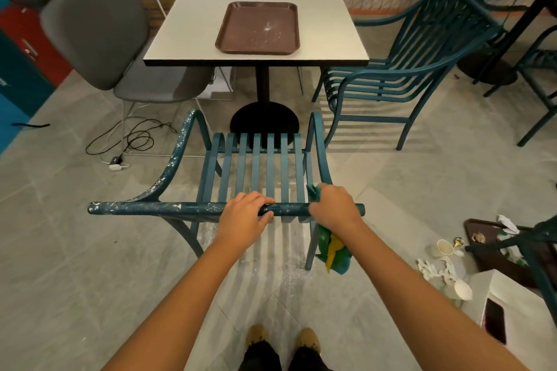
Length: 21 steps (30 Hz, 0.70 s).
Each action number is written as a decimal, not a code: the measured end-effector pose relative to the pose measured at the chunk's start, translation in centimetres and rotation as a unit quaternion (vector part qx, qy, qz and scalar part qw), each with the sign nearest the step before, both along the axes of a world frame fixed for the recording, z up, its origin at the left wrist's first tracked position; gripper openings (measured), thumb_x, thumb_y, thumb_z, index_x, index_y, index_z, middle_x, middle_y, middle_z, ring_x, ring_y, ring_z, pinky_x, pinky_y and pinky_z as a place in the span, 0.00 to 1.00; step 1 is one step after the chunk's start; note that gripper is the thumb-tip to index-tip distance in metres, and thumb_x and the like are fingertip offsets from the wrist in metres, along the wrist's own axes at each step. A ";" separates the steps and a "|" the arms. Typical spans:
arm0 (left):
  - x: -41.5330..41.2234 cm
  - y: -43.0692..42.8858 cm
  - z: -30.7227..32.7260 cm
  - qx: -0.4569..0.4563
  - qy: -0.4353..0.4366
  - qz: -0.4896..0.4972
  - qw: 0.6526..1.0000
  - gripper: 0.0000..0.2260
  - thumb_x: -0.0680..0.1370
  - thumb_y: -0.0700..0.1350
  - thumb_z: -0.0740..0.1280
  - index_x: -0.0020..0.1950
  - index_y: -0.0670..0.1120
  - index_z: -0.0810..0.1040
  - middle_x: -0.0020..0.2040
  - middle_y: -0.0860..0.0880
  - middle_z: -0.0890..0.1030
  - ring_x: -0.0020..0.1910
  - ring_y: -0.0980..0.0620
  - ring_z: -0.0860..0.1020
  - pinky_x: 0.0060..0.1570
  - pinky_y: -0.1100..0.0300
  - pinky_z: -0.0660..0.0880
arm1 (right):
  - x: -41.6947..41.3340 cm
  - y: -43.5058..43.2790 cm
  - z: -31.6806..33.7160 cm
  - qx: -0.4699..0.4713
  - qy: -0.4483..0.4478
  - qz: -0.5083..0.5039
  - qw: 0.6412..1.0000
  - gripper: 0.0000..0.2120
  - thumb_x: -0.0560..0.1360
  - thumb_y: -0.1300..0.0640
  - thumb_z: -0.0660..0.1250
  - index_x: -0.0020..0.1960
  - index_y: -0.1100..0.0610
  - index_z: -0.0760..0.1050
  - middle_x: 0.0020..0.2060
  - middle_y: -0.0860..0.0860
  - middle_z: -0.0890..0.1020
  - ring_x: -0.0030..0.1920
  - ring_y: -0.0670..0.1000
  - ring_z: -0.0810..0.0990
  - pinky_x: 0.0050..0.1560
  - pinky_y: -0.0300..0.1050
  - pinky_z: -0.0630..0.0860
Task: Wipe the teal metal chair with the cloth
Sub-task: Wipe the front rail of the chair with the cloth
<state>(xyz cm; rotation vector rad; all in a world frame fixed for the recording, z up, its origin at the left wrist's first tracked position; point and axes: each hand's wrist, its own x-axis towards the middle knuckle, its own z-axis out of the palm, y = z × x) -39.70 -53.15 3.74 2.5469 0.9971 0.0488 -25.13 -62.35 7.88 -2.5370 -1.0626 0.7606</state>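
Forearms come up from 6 o'clock, left forearm [187, 295] and right forearm [407, 280] near straight, converging on the top rail [150, 208] of the teal metal chair [256, 166]. Chair stands dead centre on the floor [75, 250], back toward the camera, seat facing the bench [187, 24] at 12 o'clock.

Risks as I read them:
- Chair skids or tips. Wiping force goes in at the rail's 3 o'clock end, off-centre, on smooth tile. Only the left hand [244, 215] counters it.
- Left hand sits in the sweep path toward 9 o'clock. It has to lift or slide first, and then nothing braces the chair.
- Cloth [333, 247] tail hangs loose under the rail beside the rear leg. Could snag on the slat ends.
- Cloth is bunched, so the contact patch is small and strips get missed.
- White flecks are heavy on the rail's 9 o'clock half and the armrest [177, 153] at 9 o'clock. Might be dried paint, can't tell. A cloth alone may not shift it.
- Cable [135, 138] at 9 o'clock and litter [446, 253] at 4 o'clock are trip hazards if walking round.

Pose:
- Left hand palm down at mid-rail, fingers curled over the top, thumb on the near side, gripping bare metal.
- Right hand [334, 208] near it toward 3 o'clock, wrapped over the rail with the cloth clenched inside. One corner pokes out on the far side, the rest dangles below the wrist.
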 end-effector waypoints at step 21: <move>0.3 -0.1 -0.1 -0.009 -0.003 0.025 1.000 0.15 0.78 0.50 0.61 0.65 0.53 0.71 0.61 0.55 0.75 0.60 0.53 0.70 0.62 0.59 0.62 | -2.5 -4.5 -4.1 0.163 -0.041 -0.023 0.986 0.26 0.75 0.64 0.62 0.72 0.57 0.60 0.69 0.50 0.64 0.64 0.51 0.67 0.63 0.42 0.70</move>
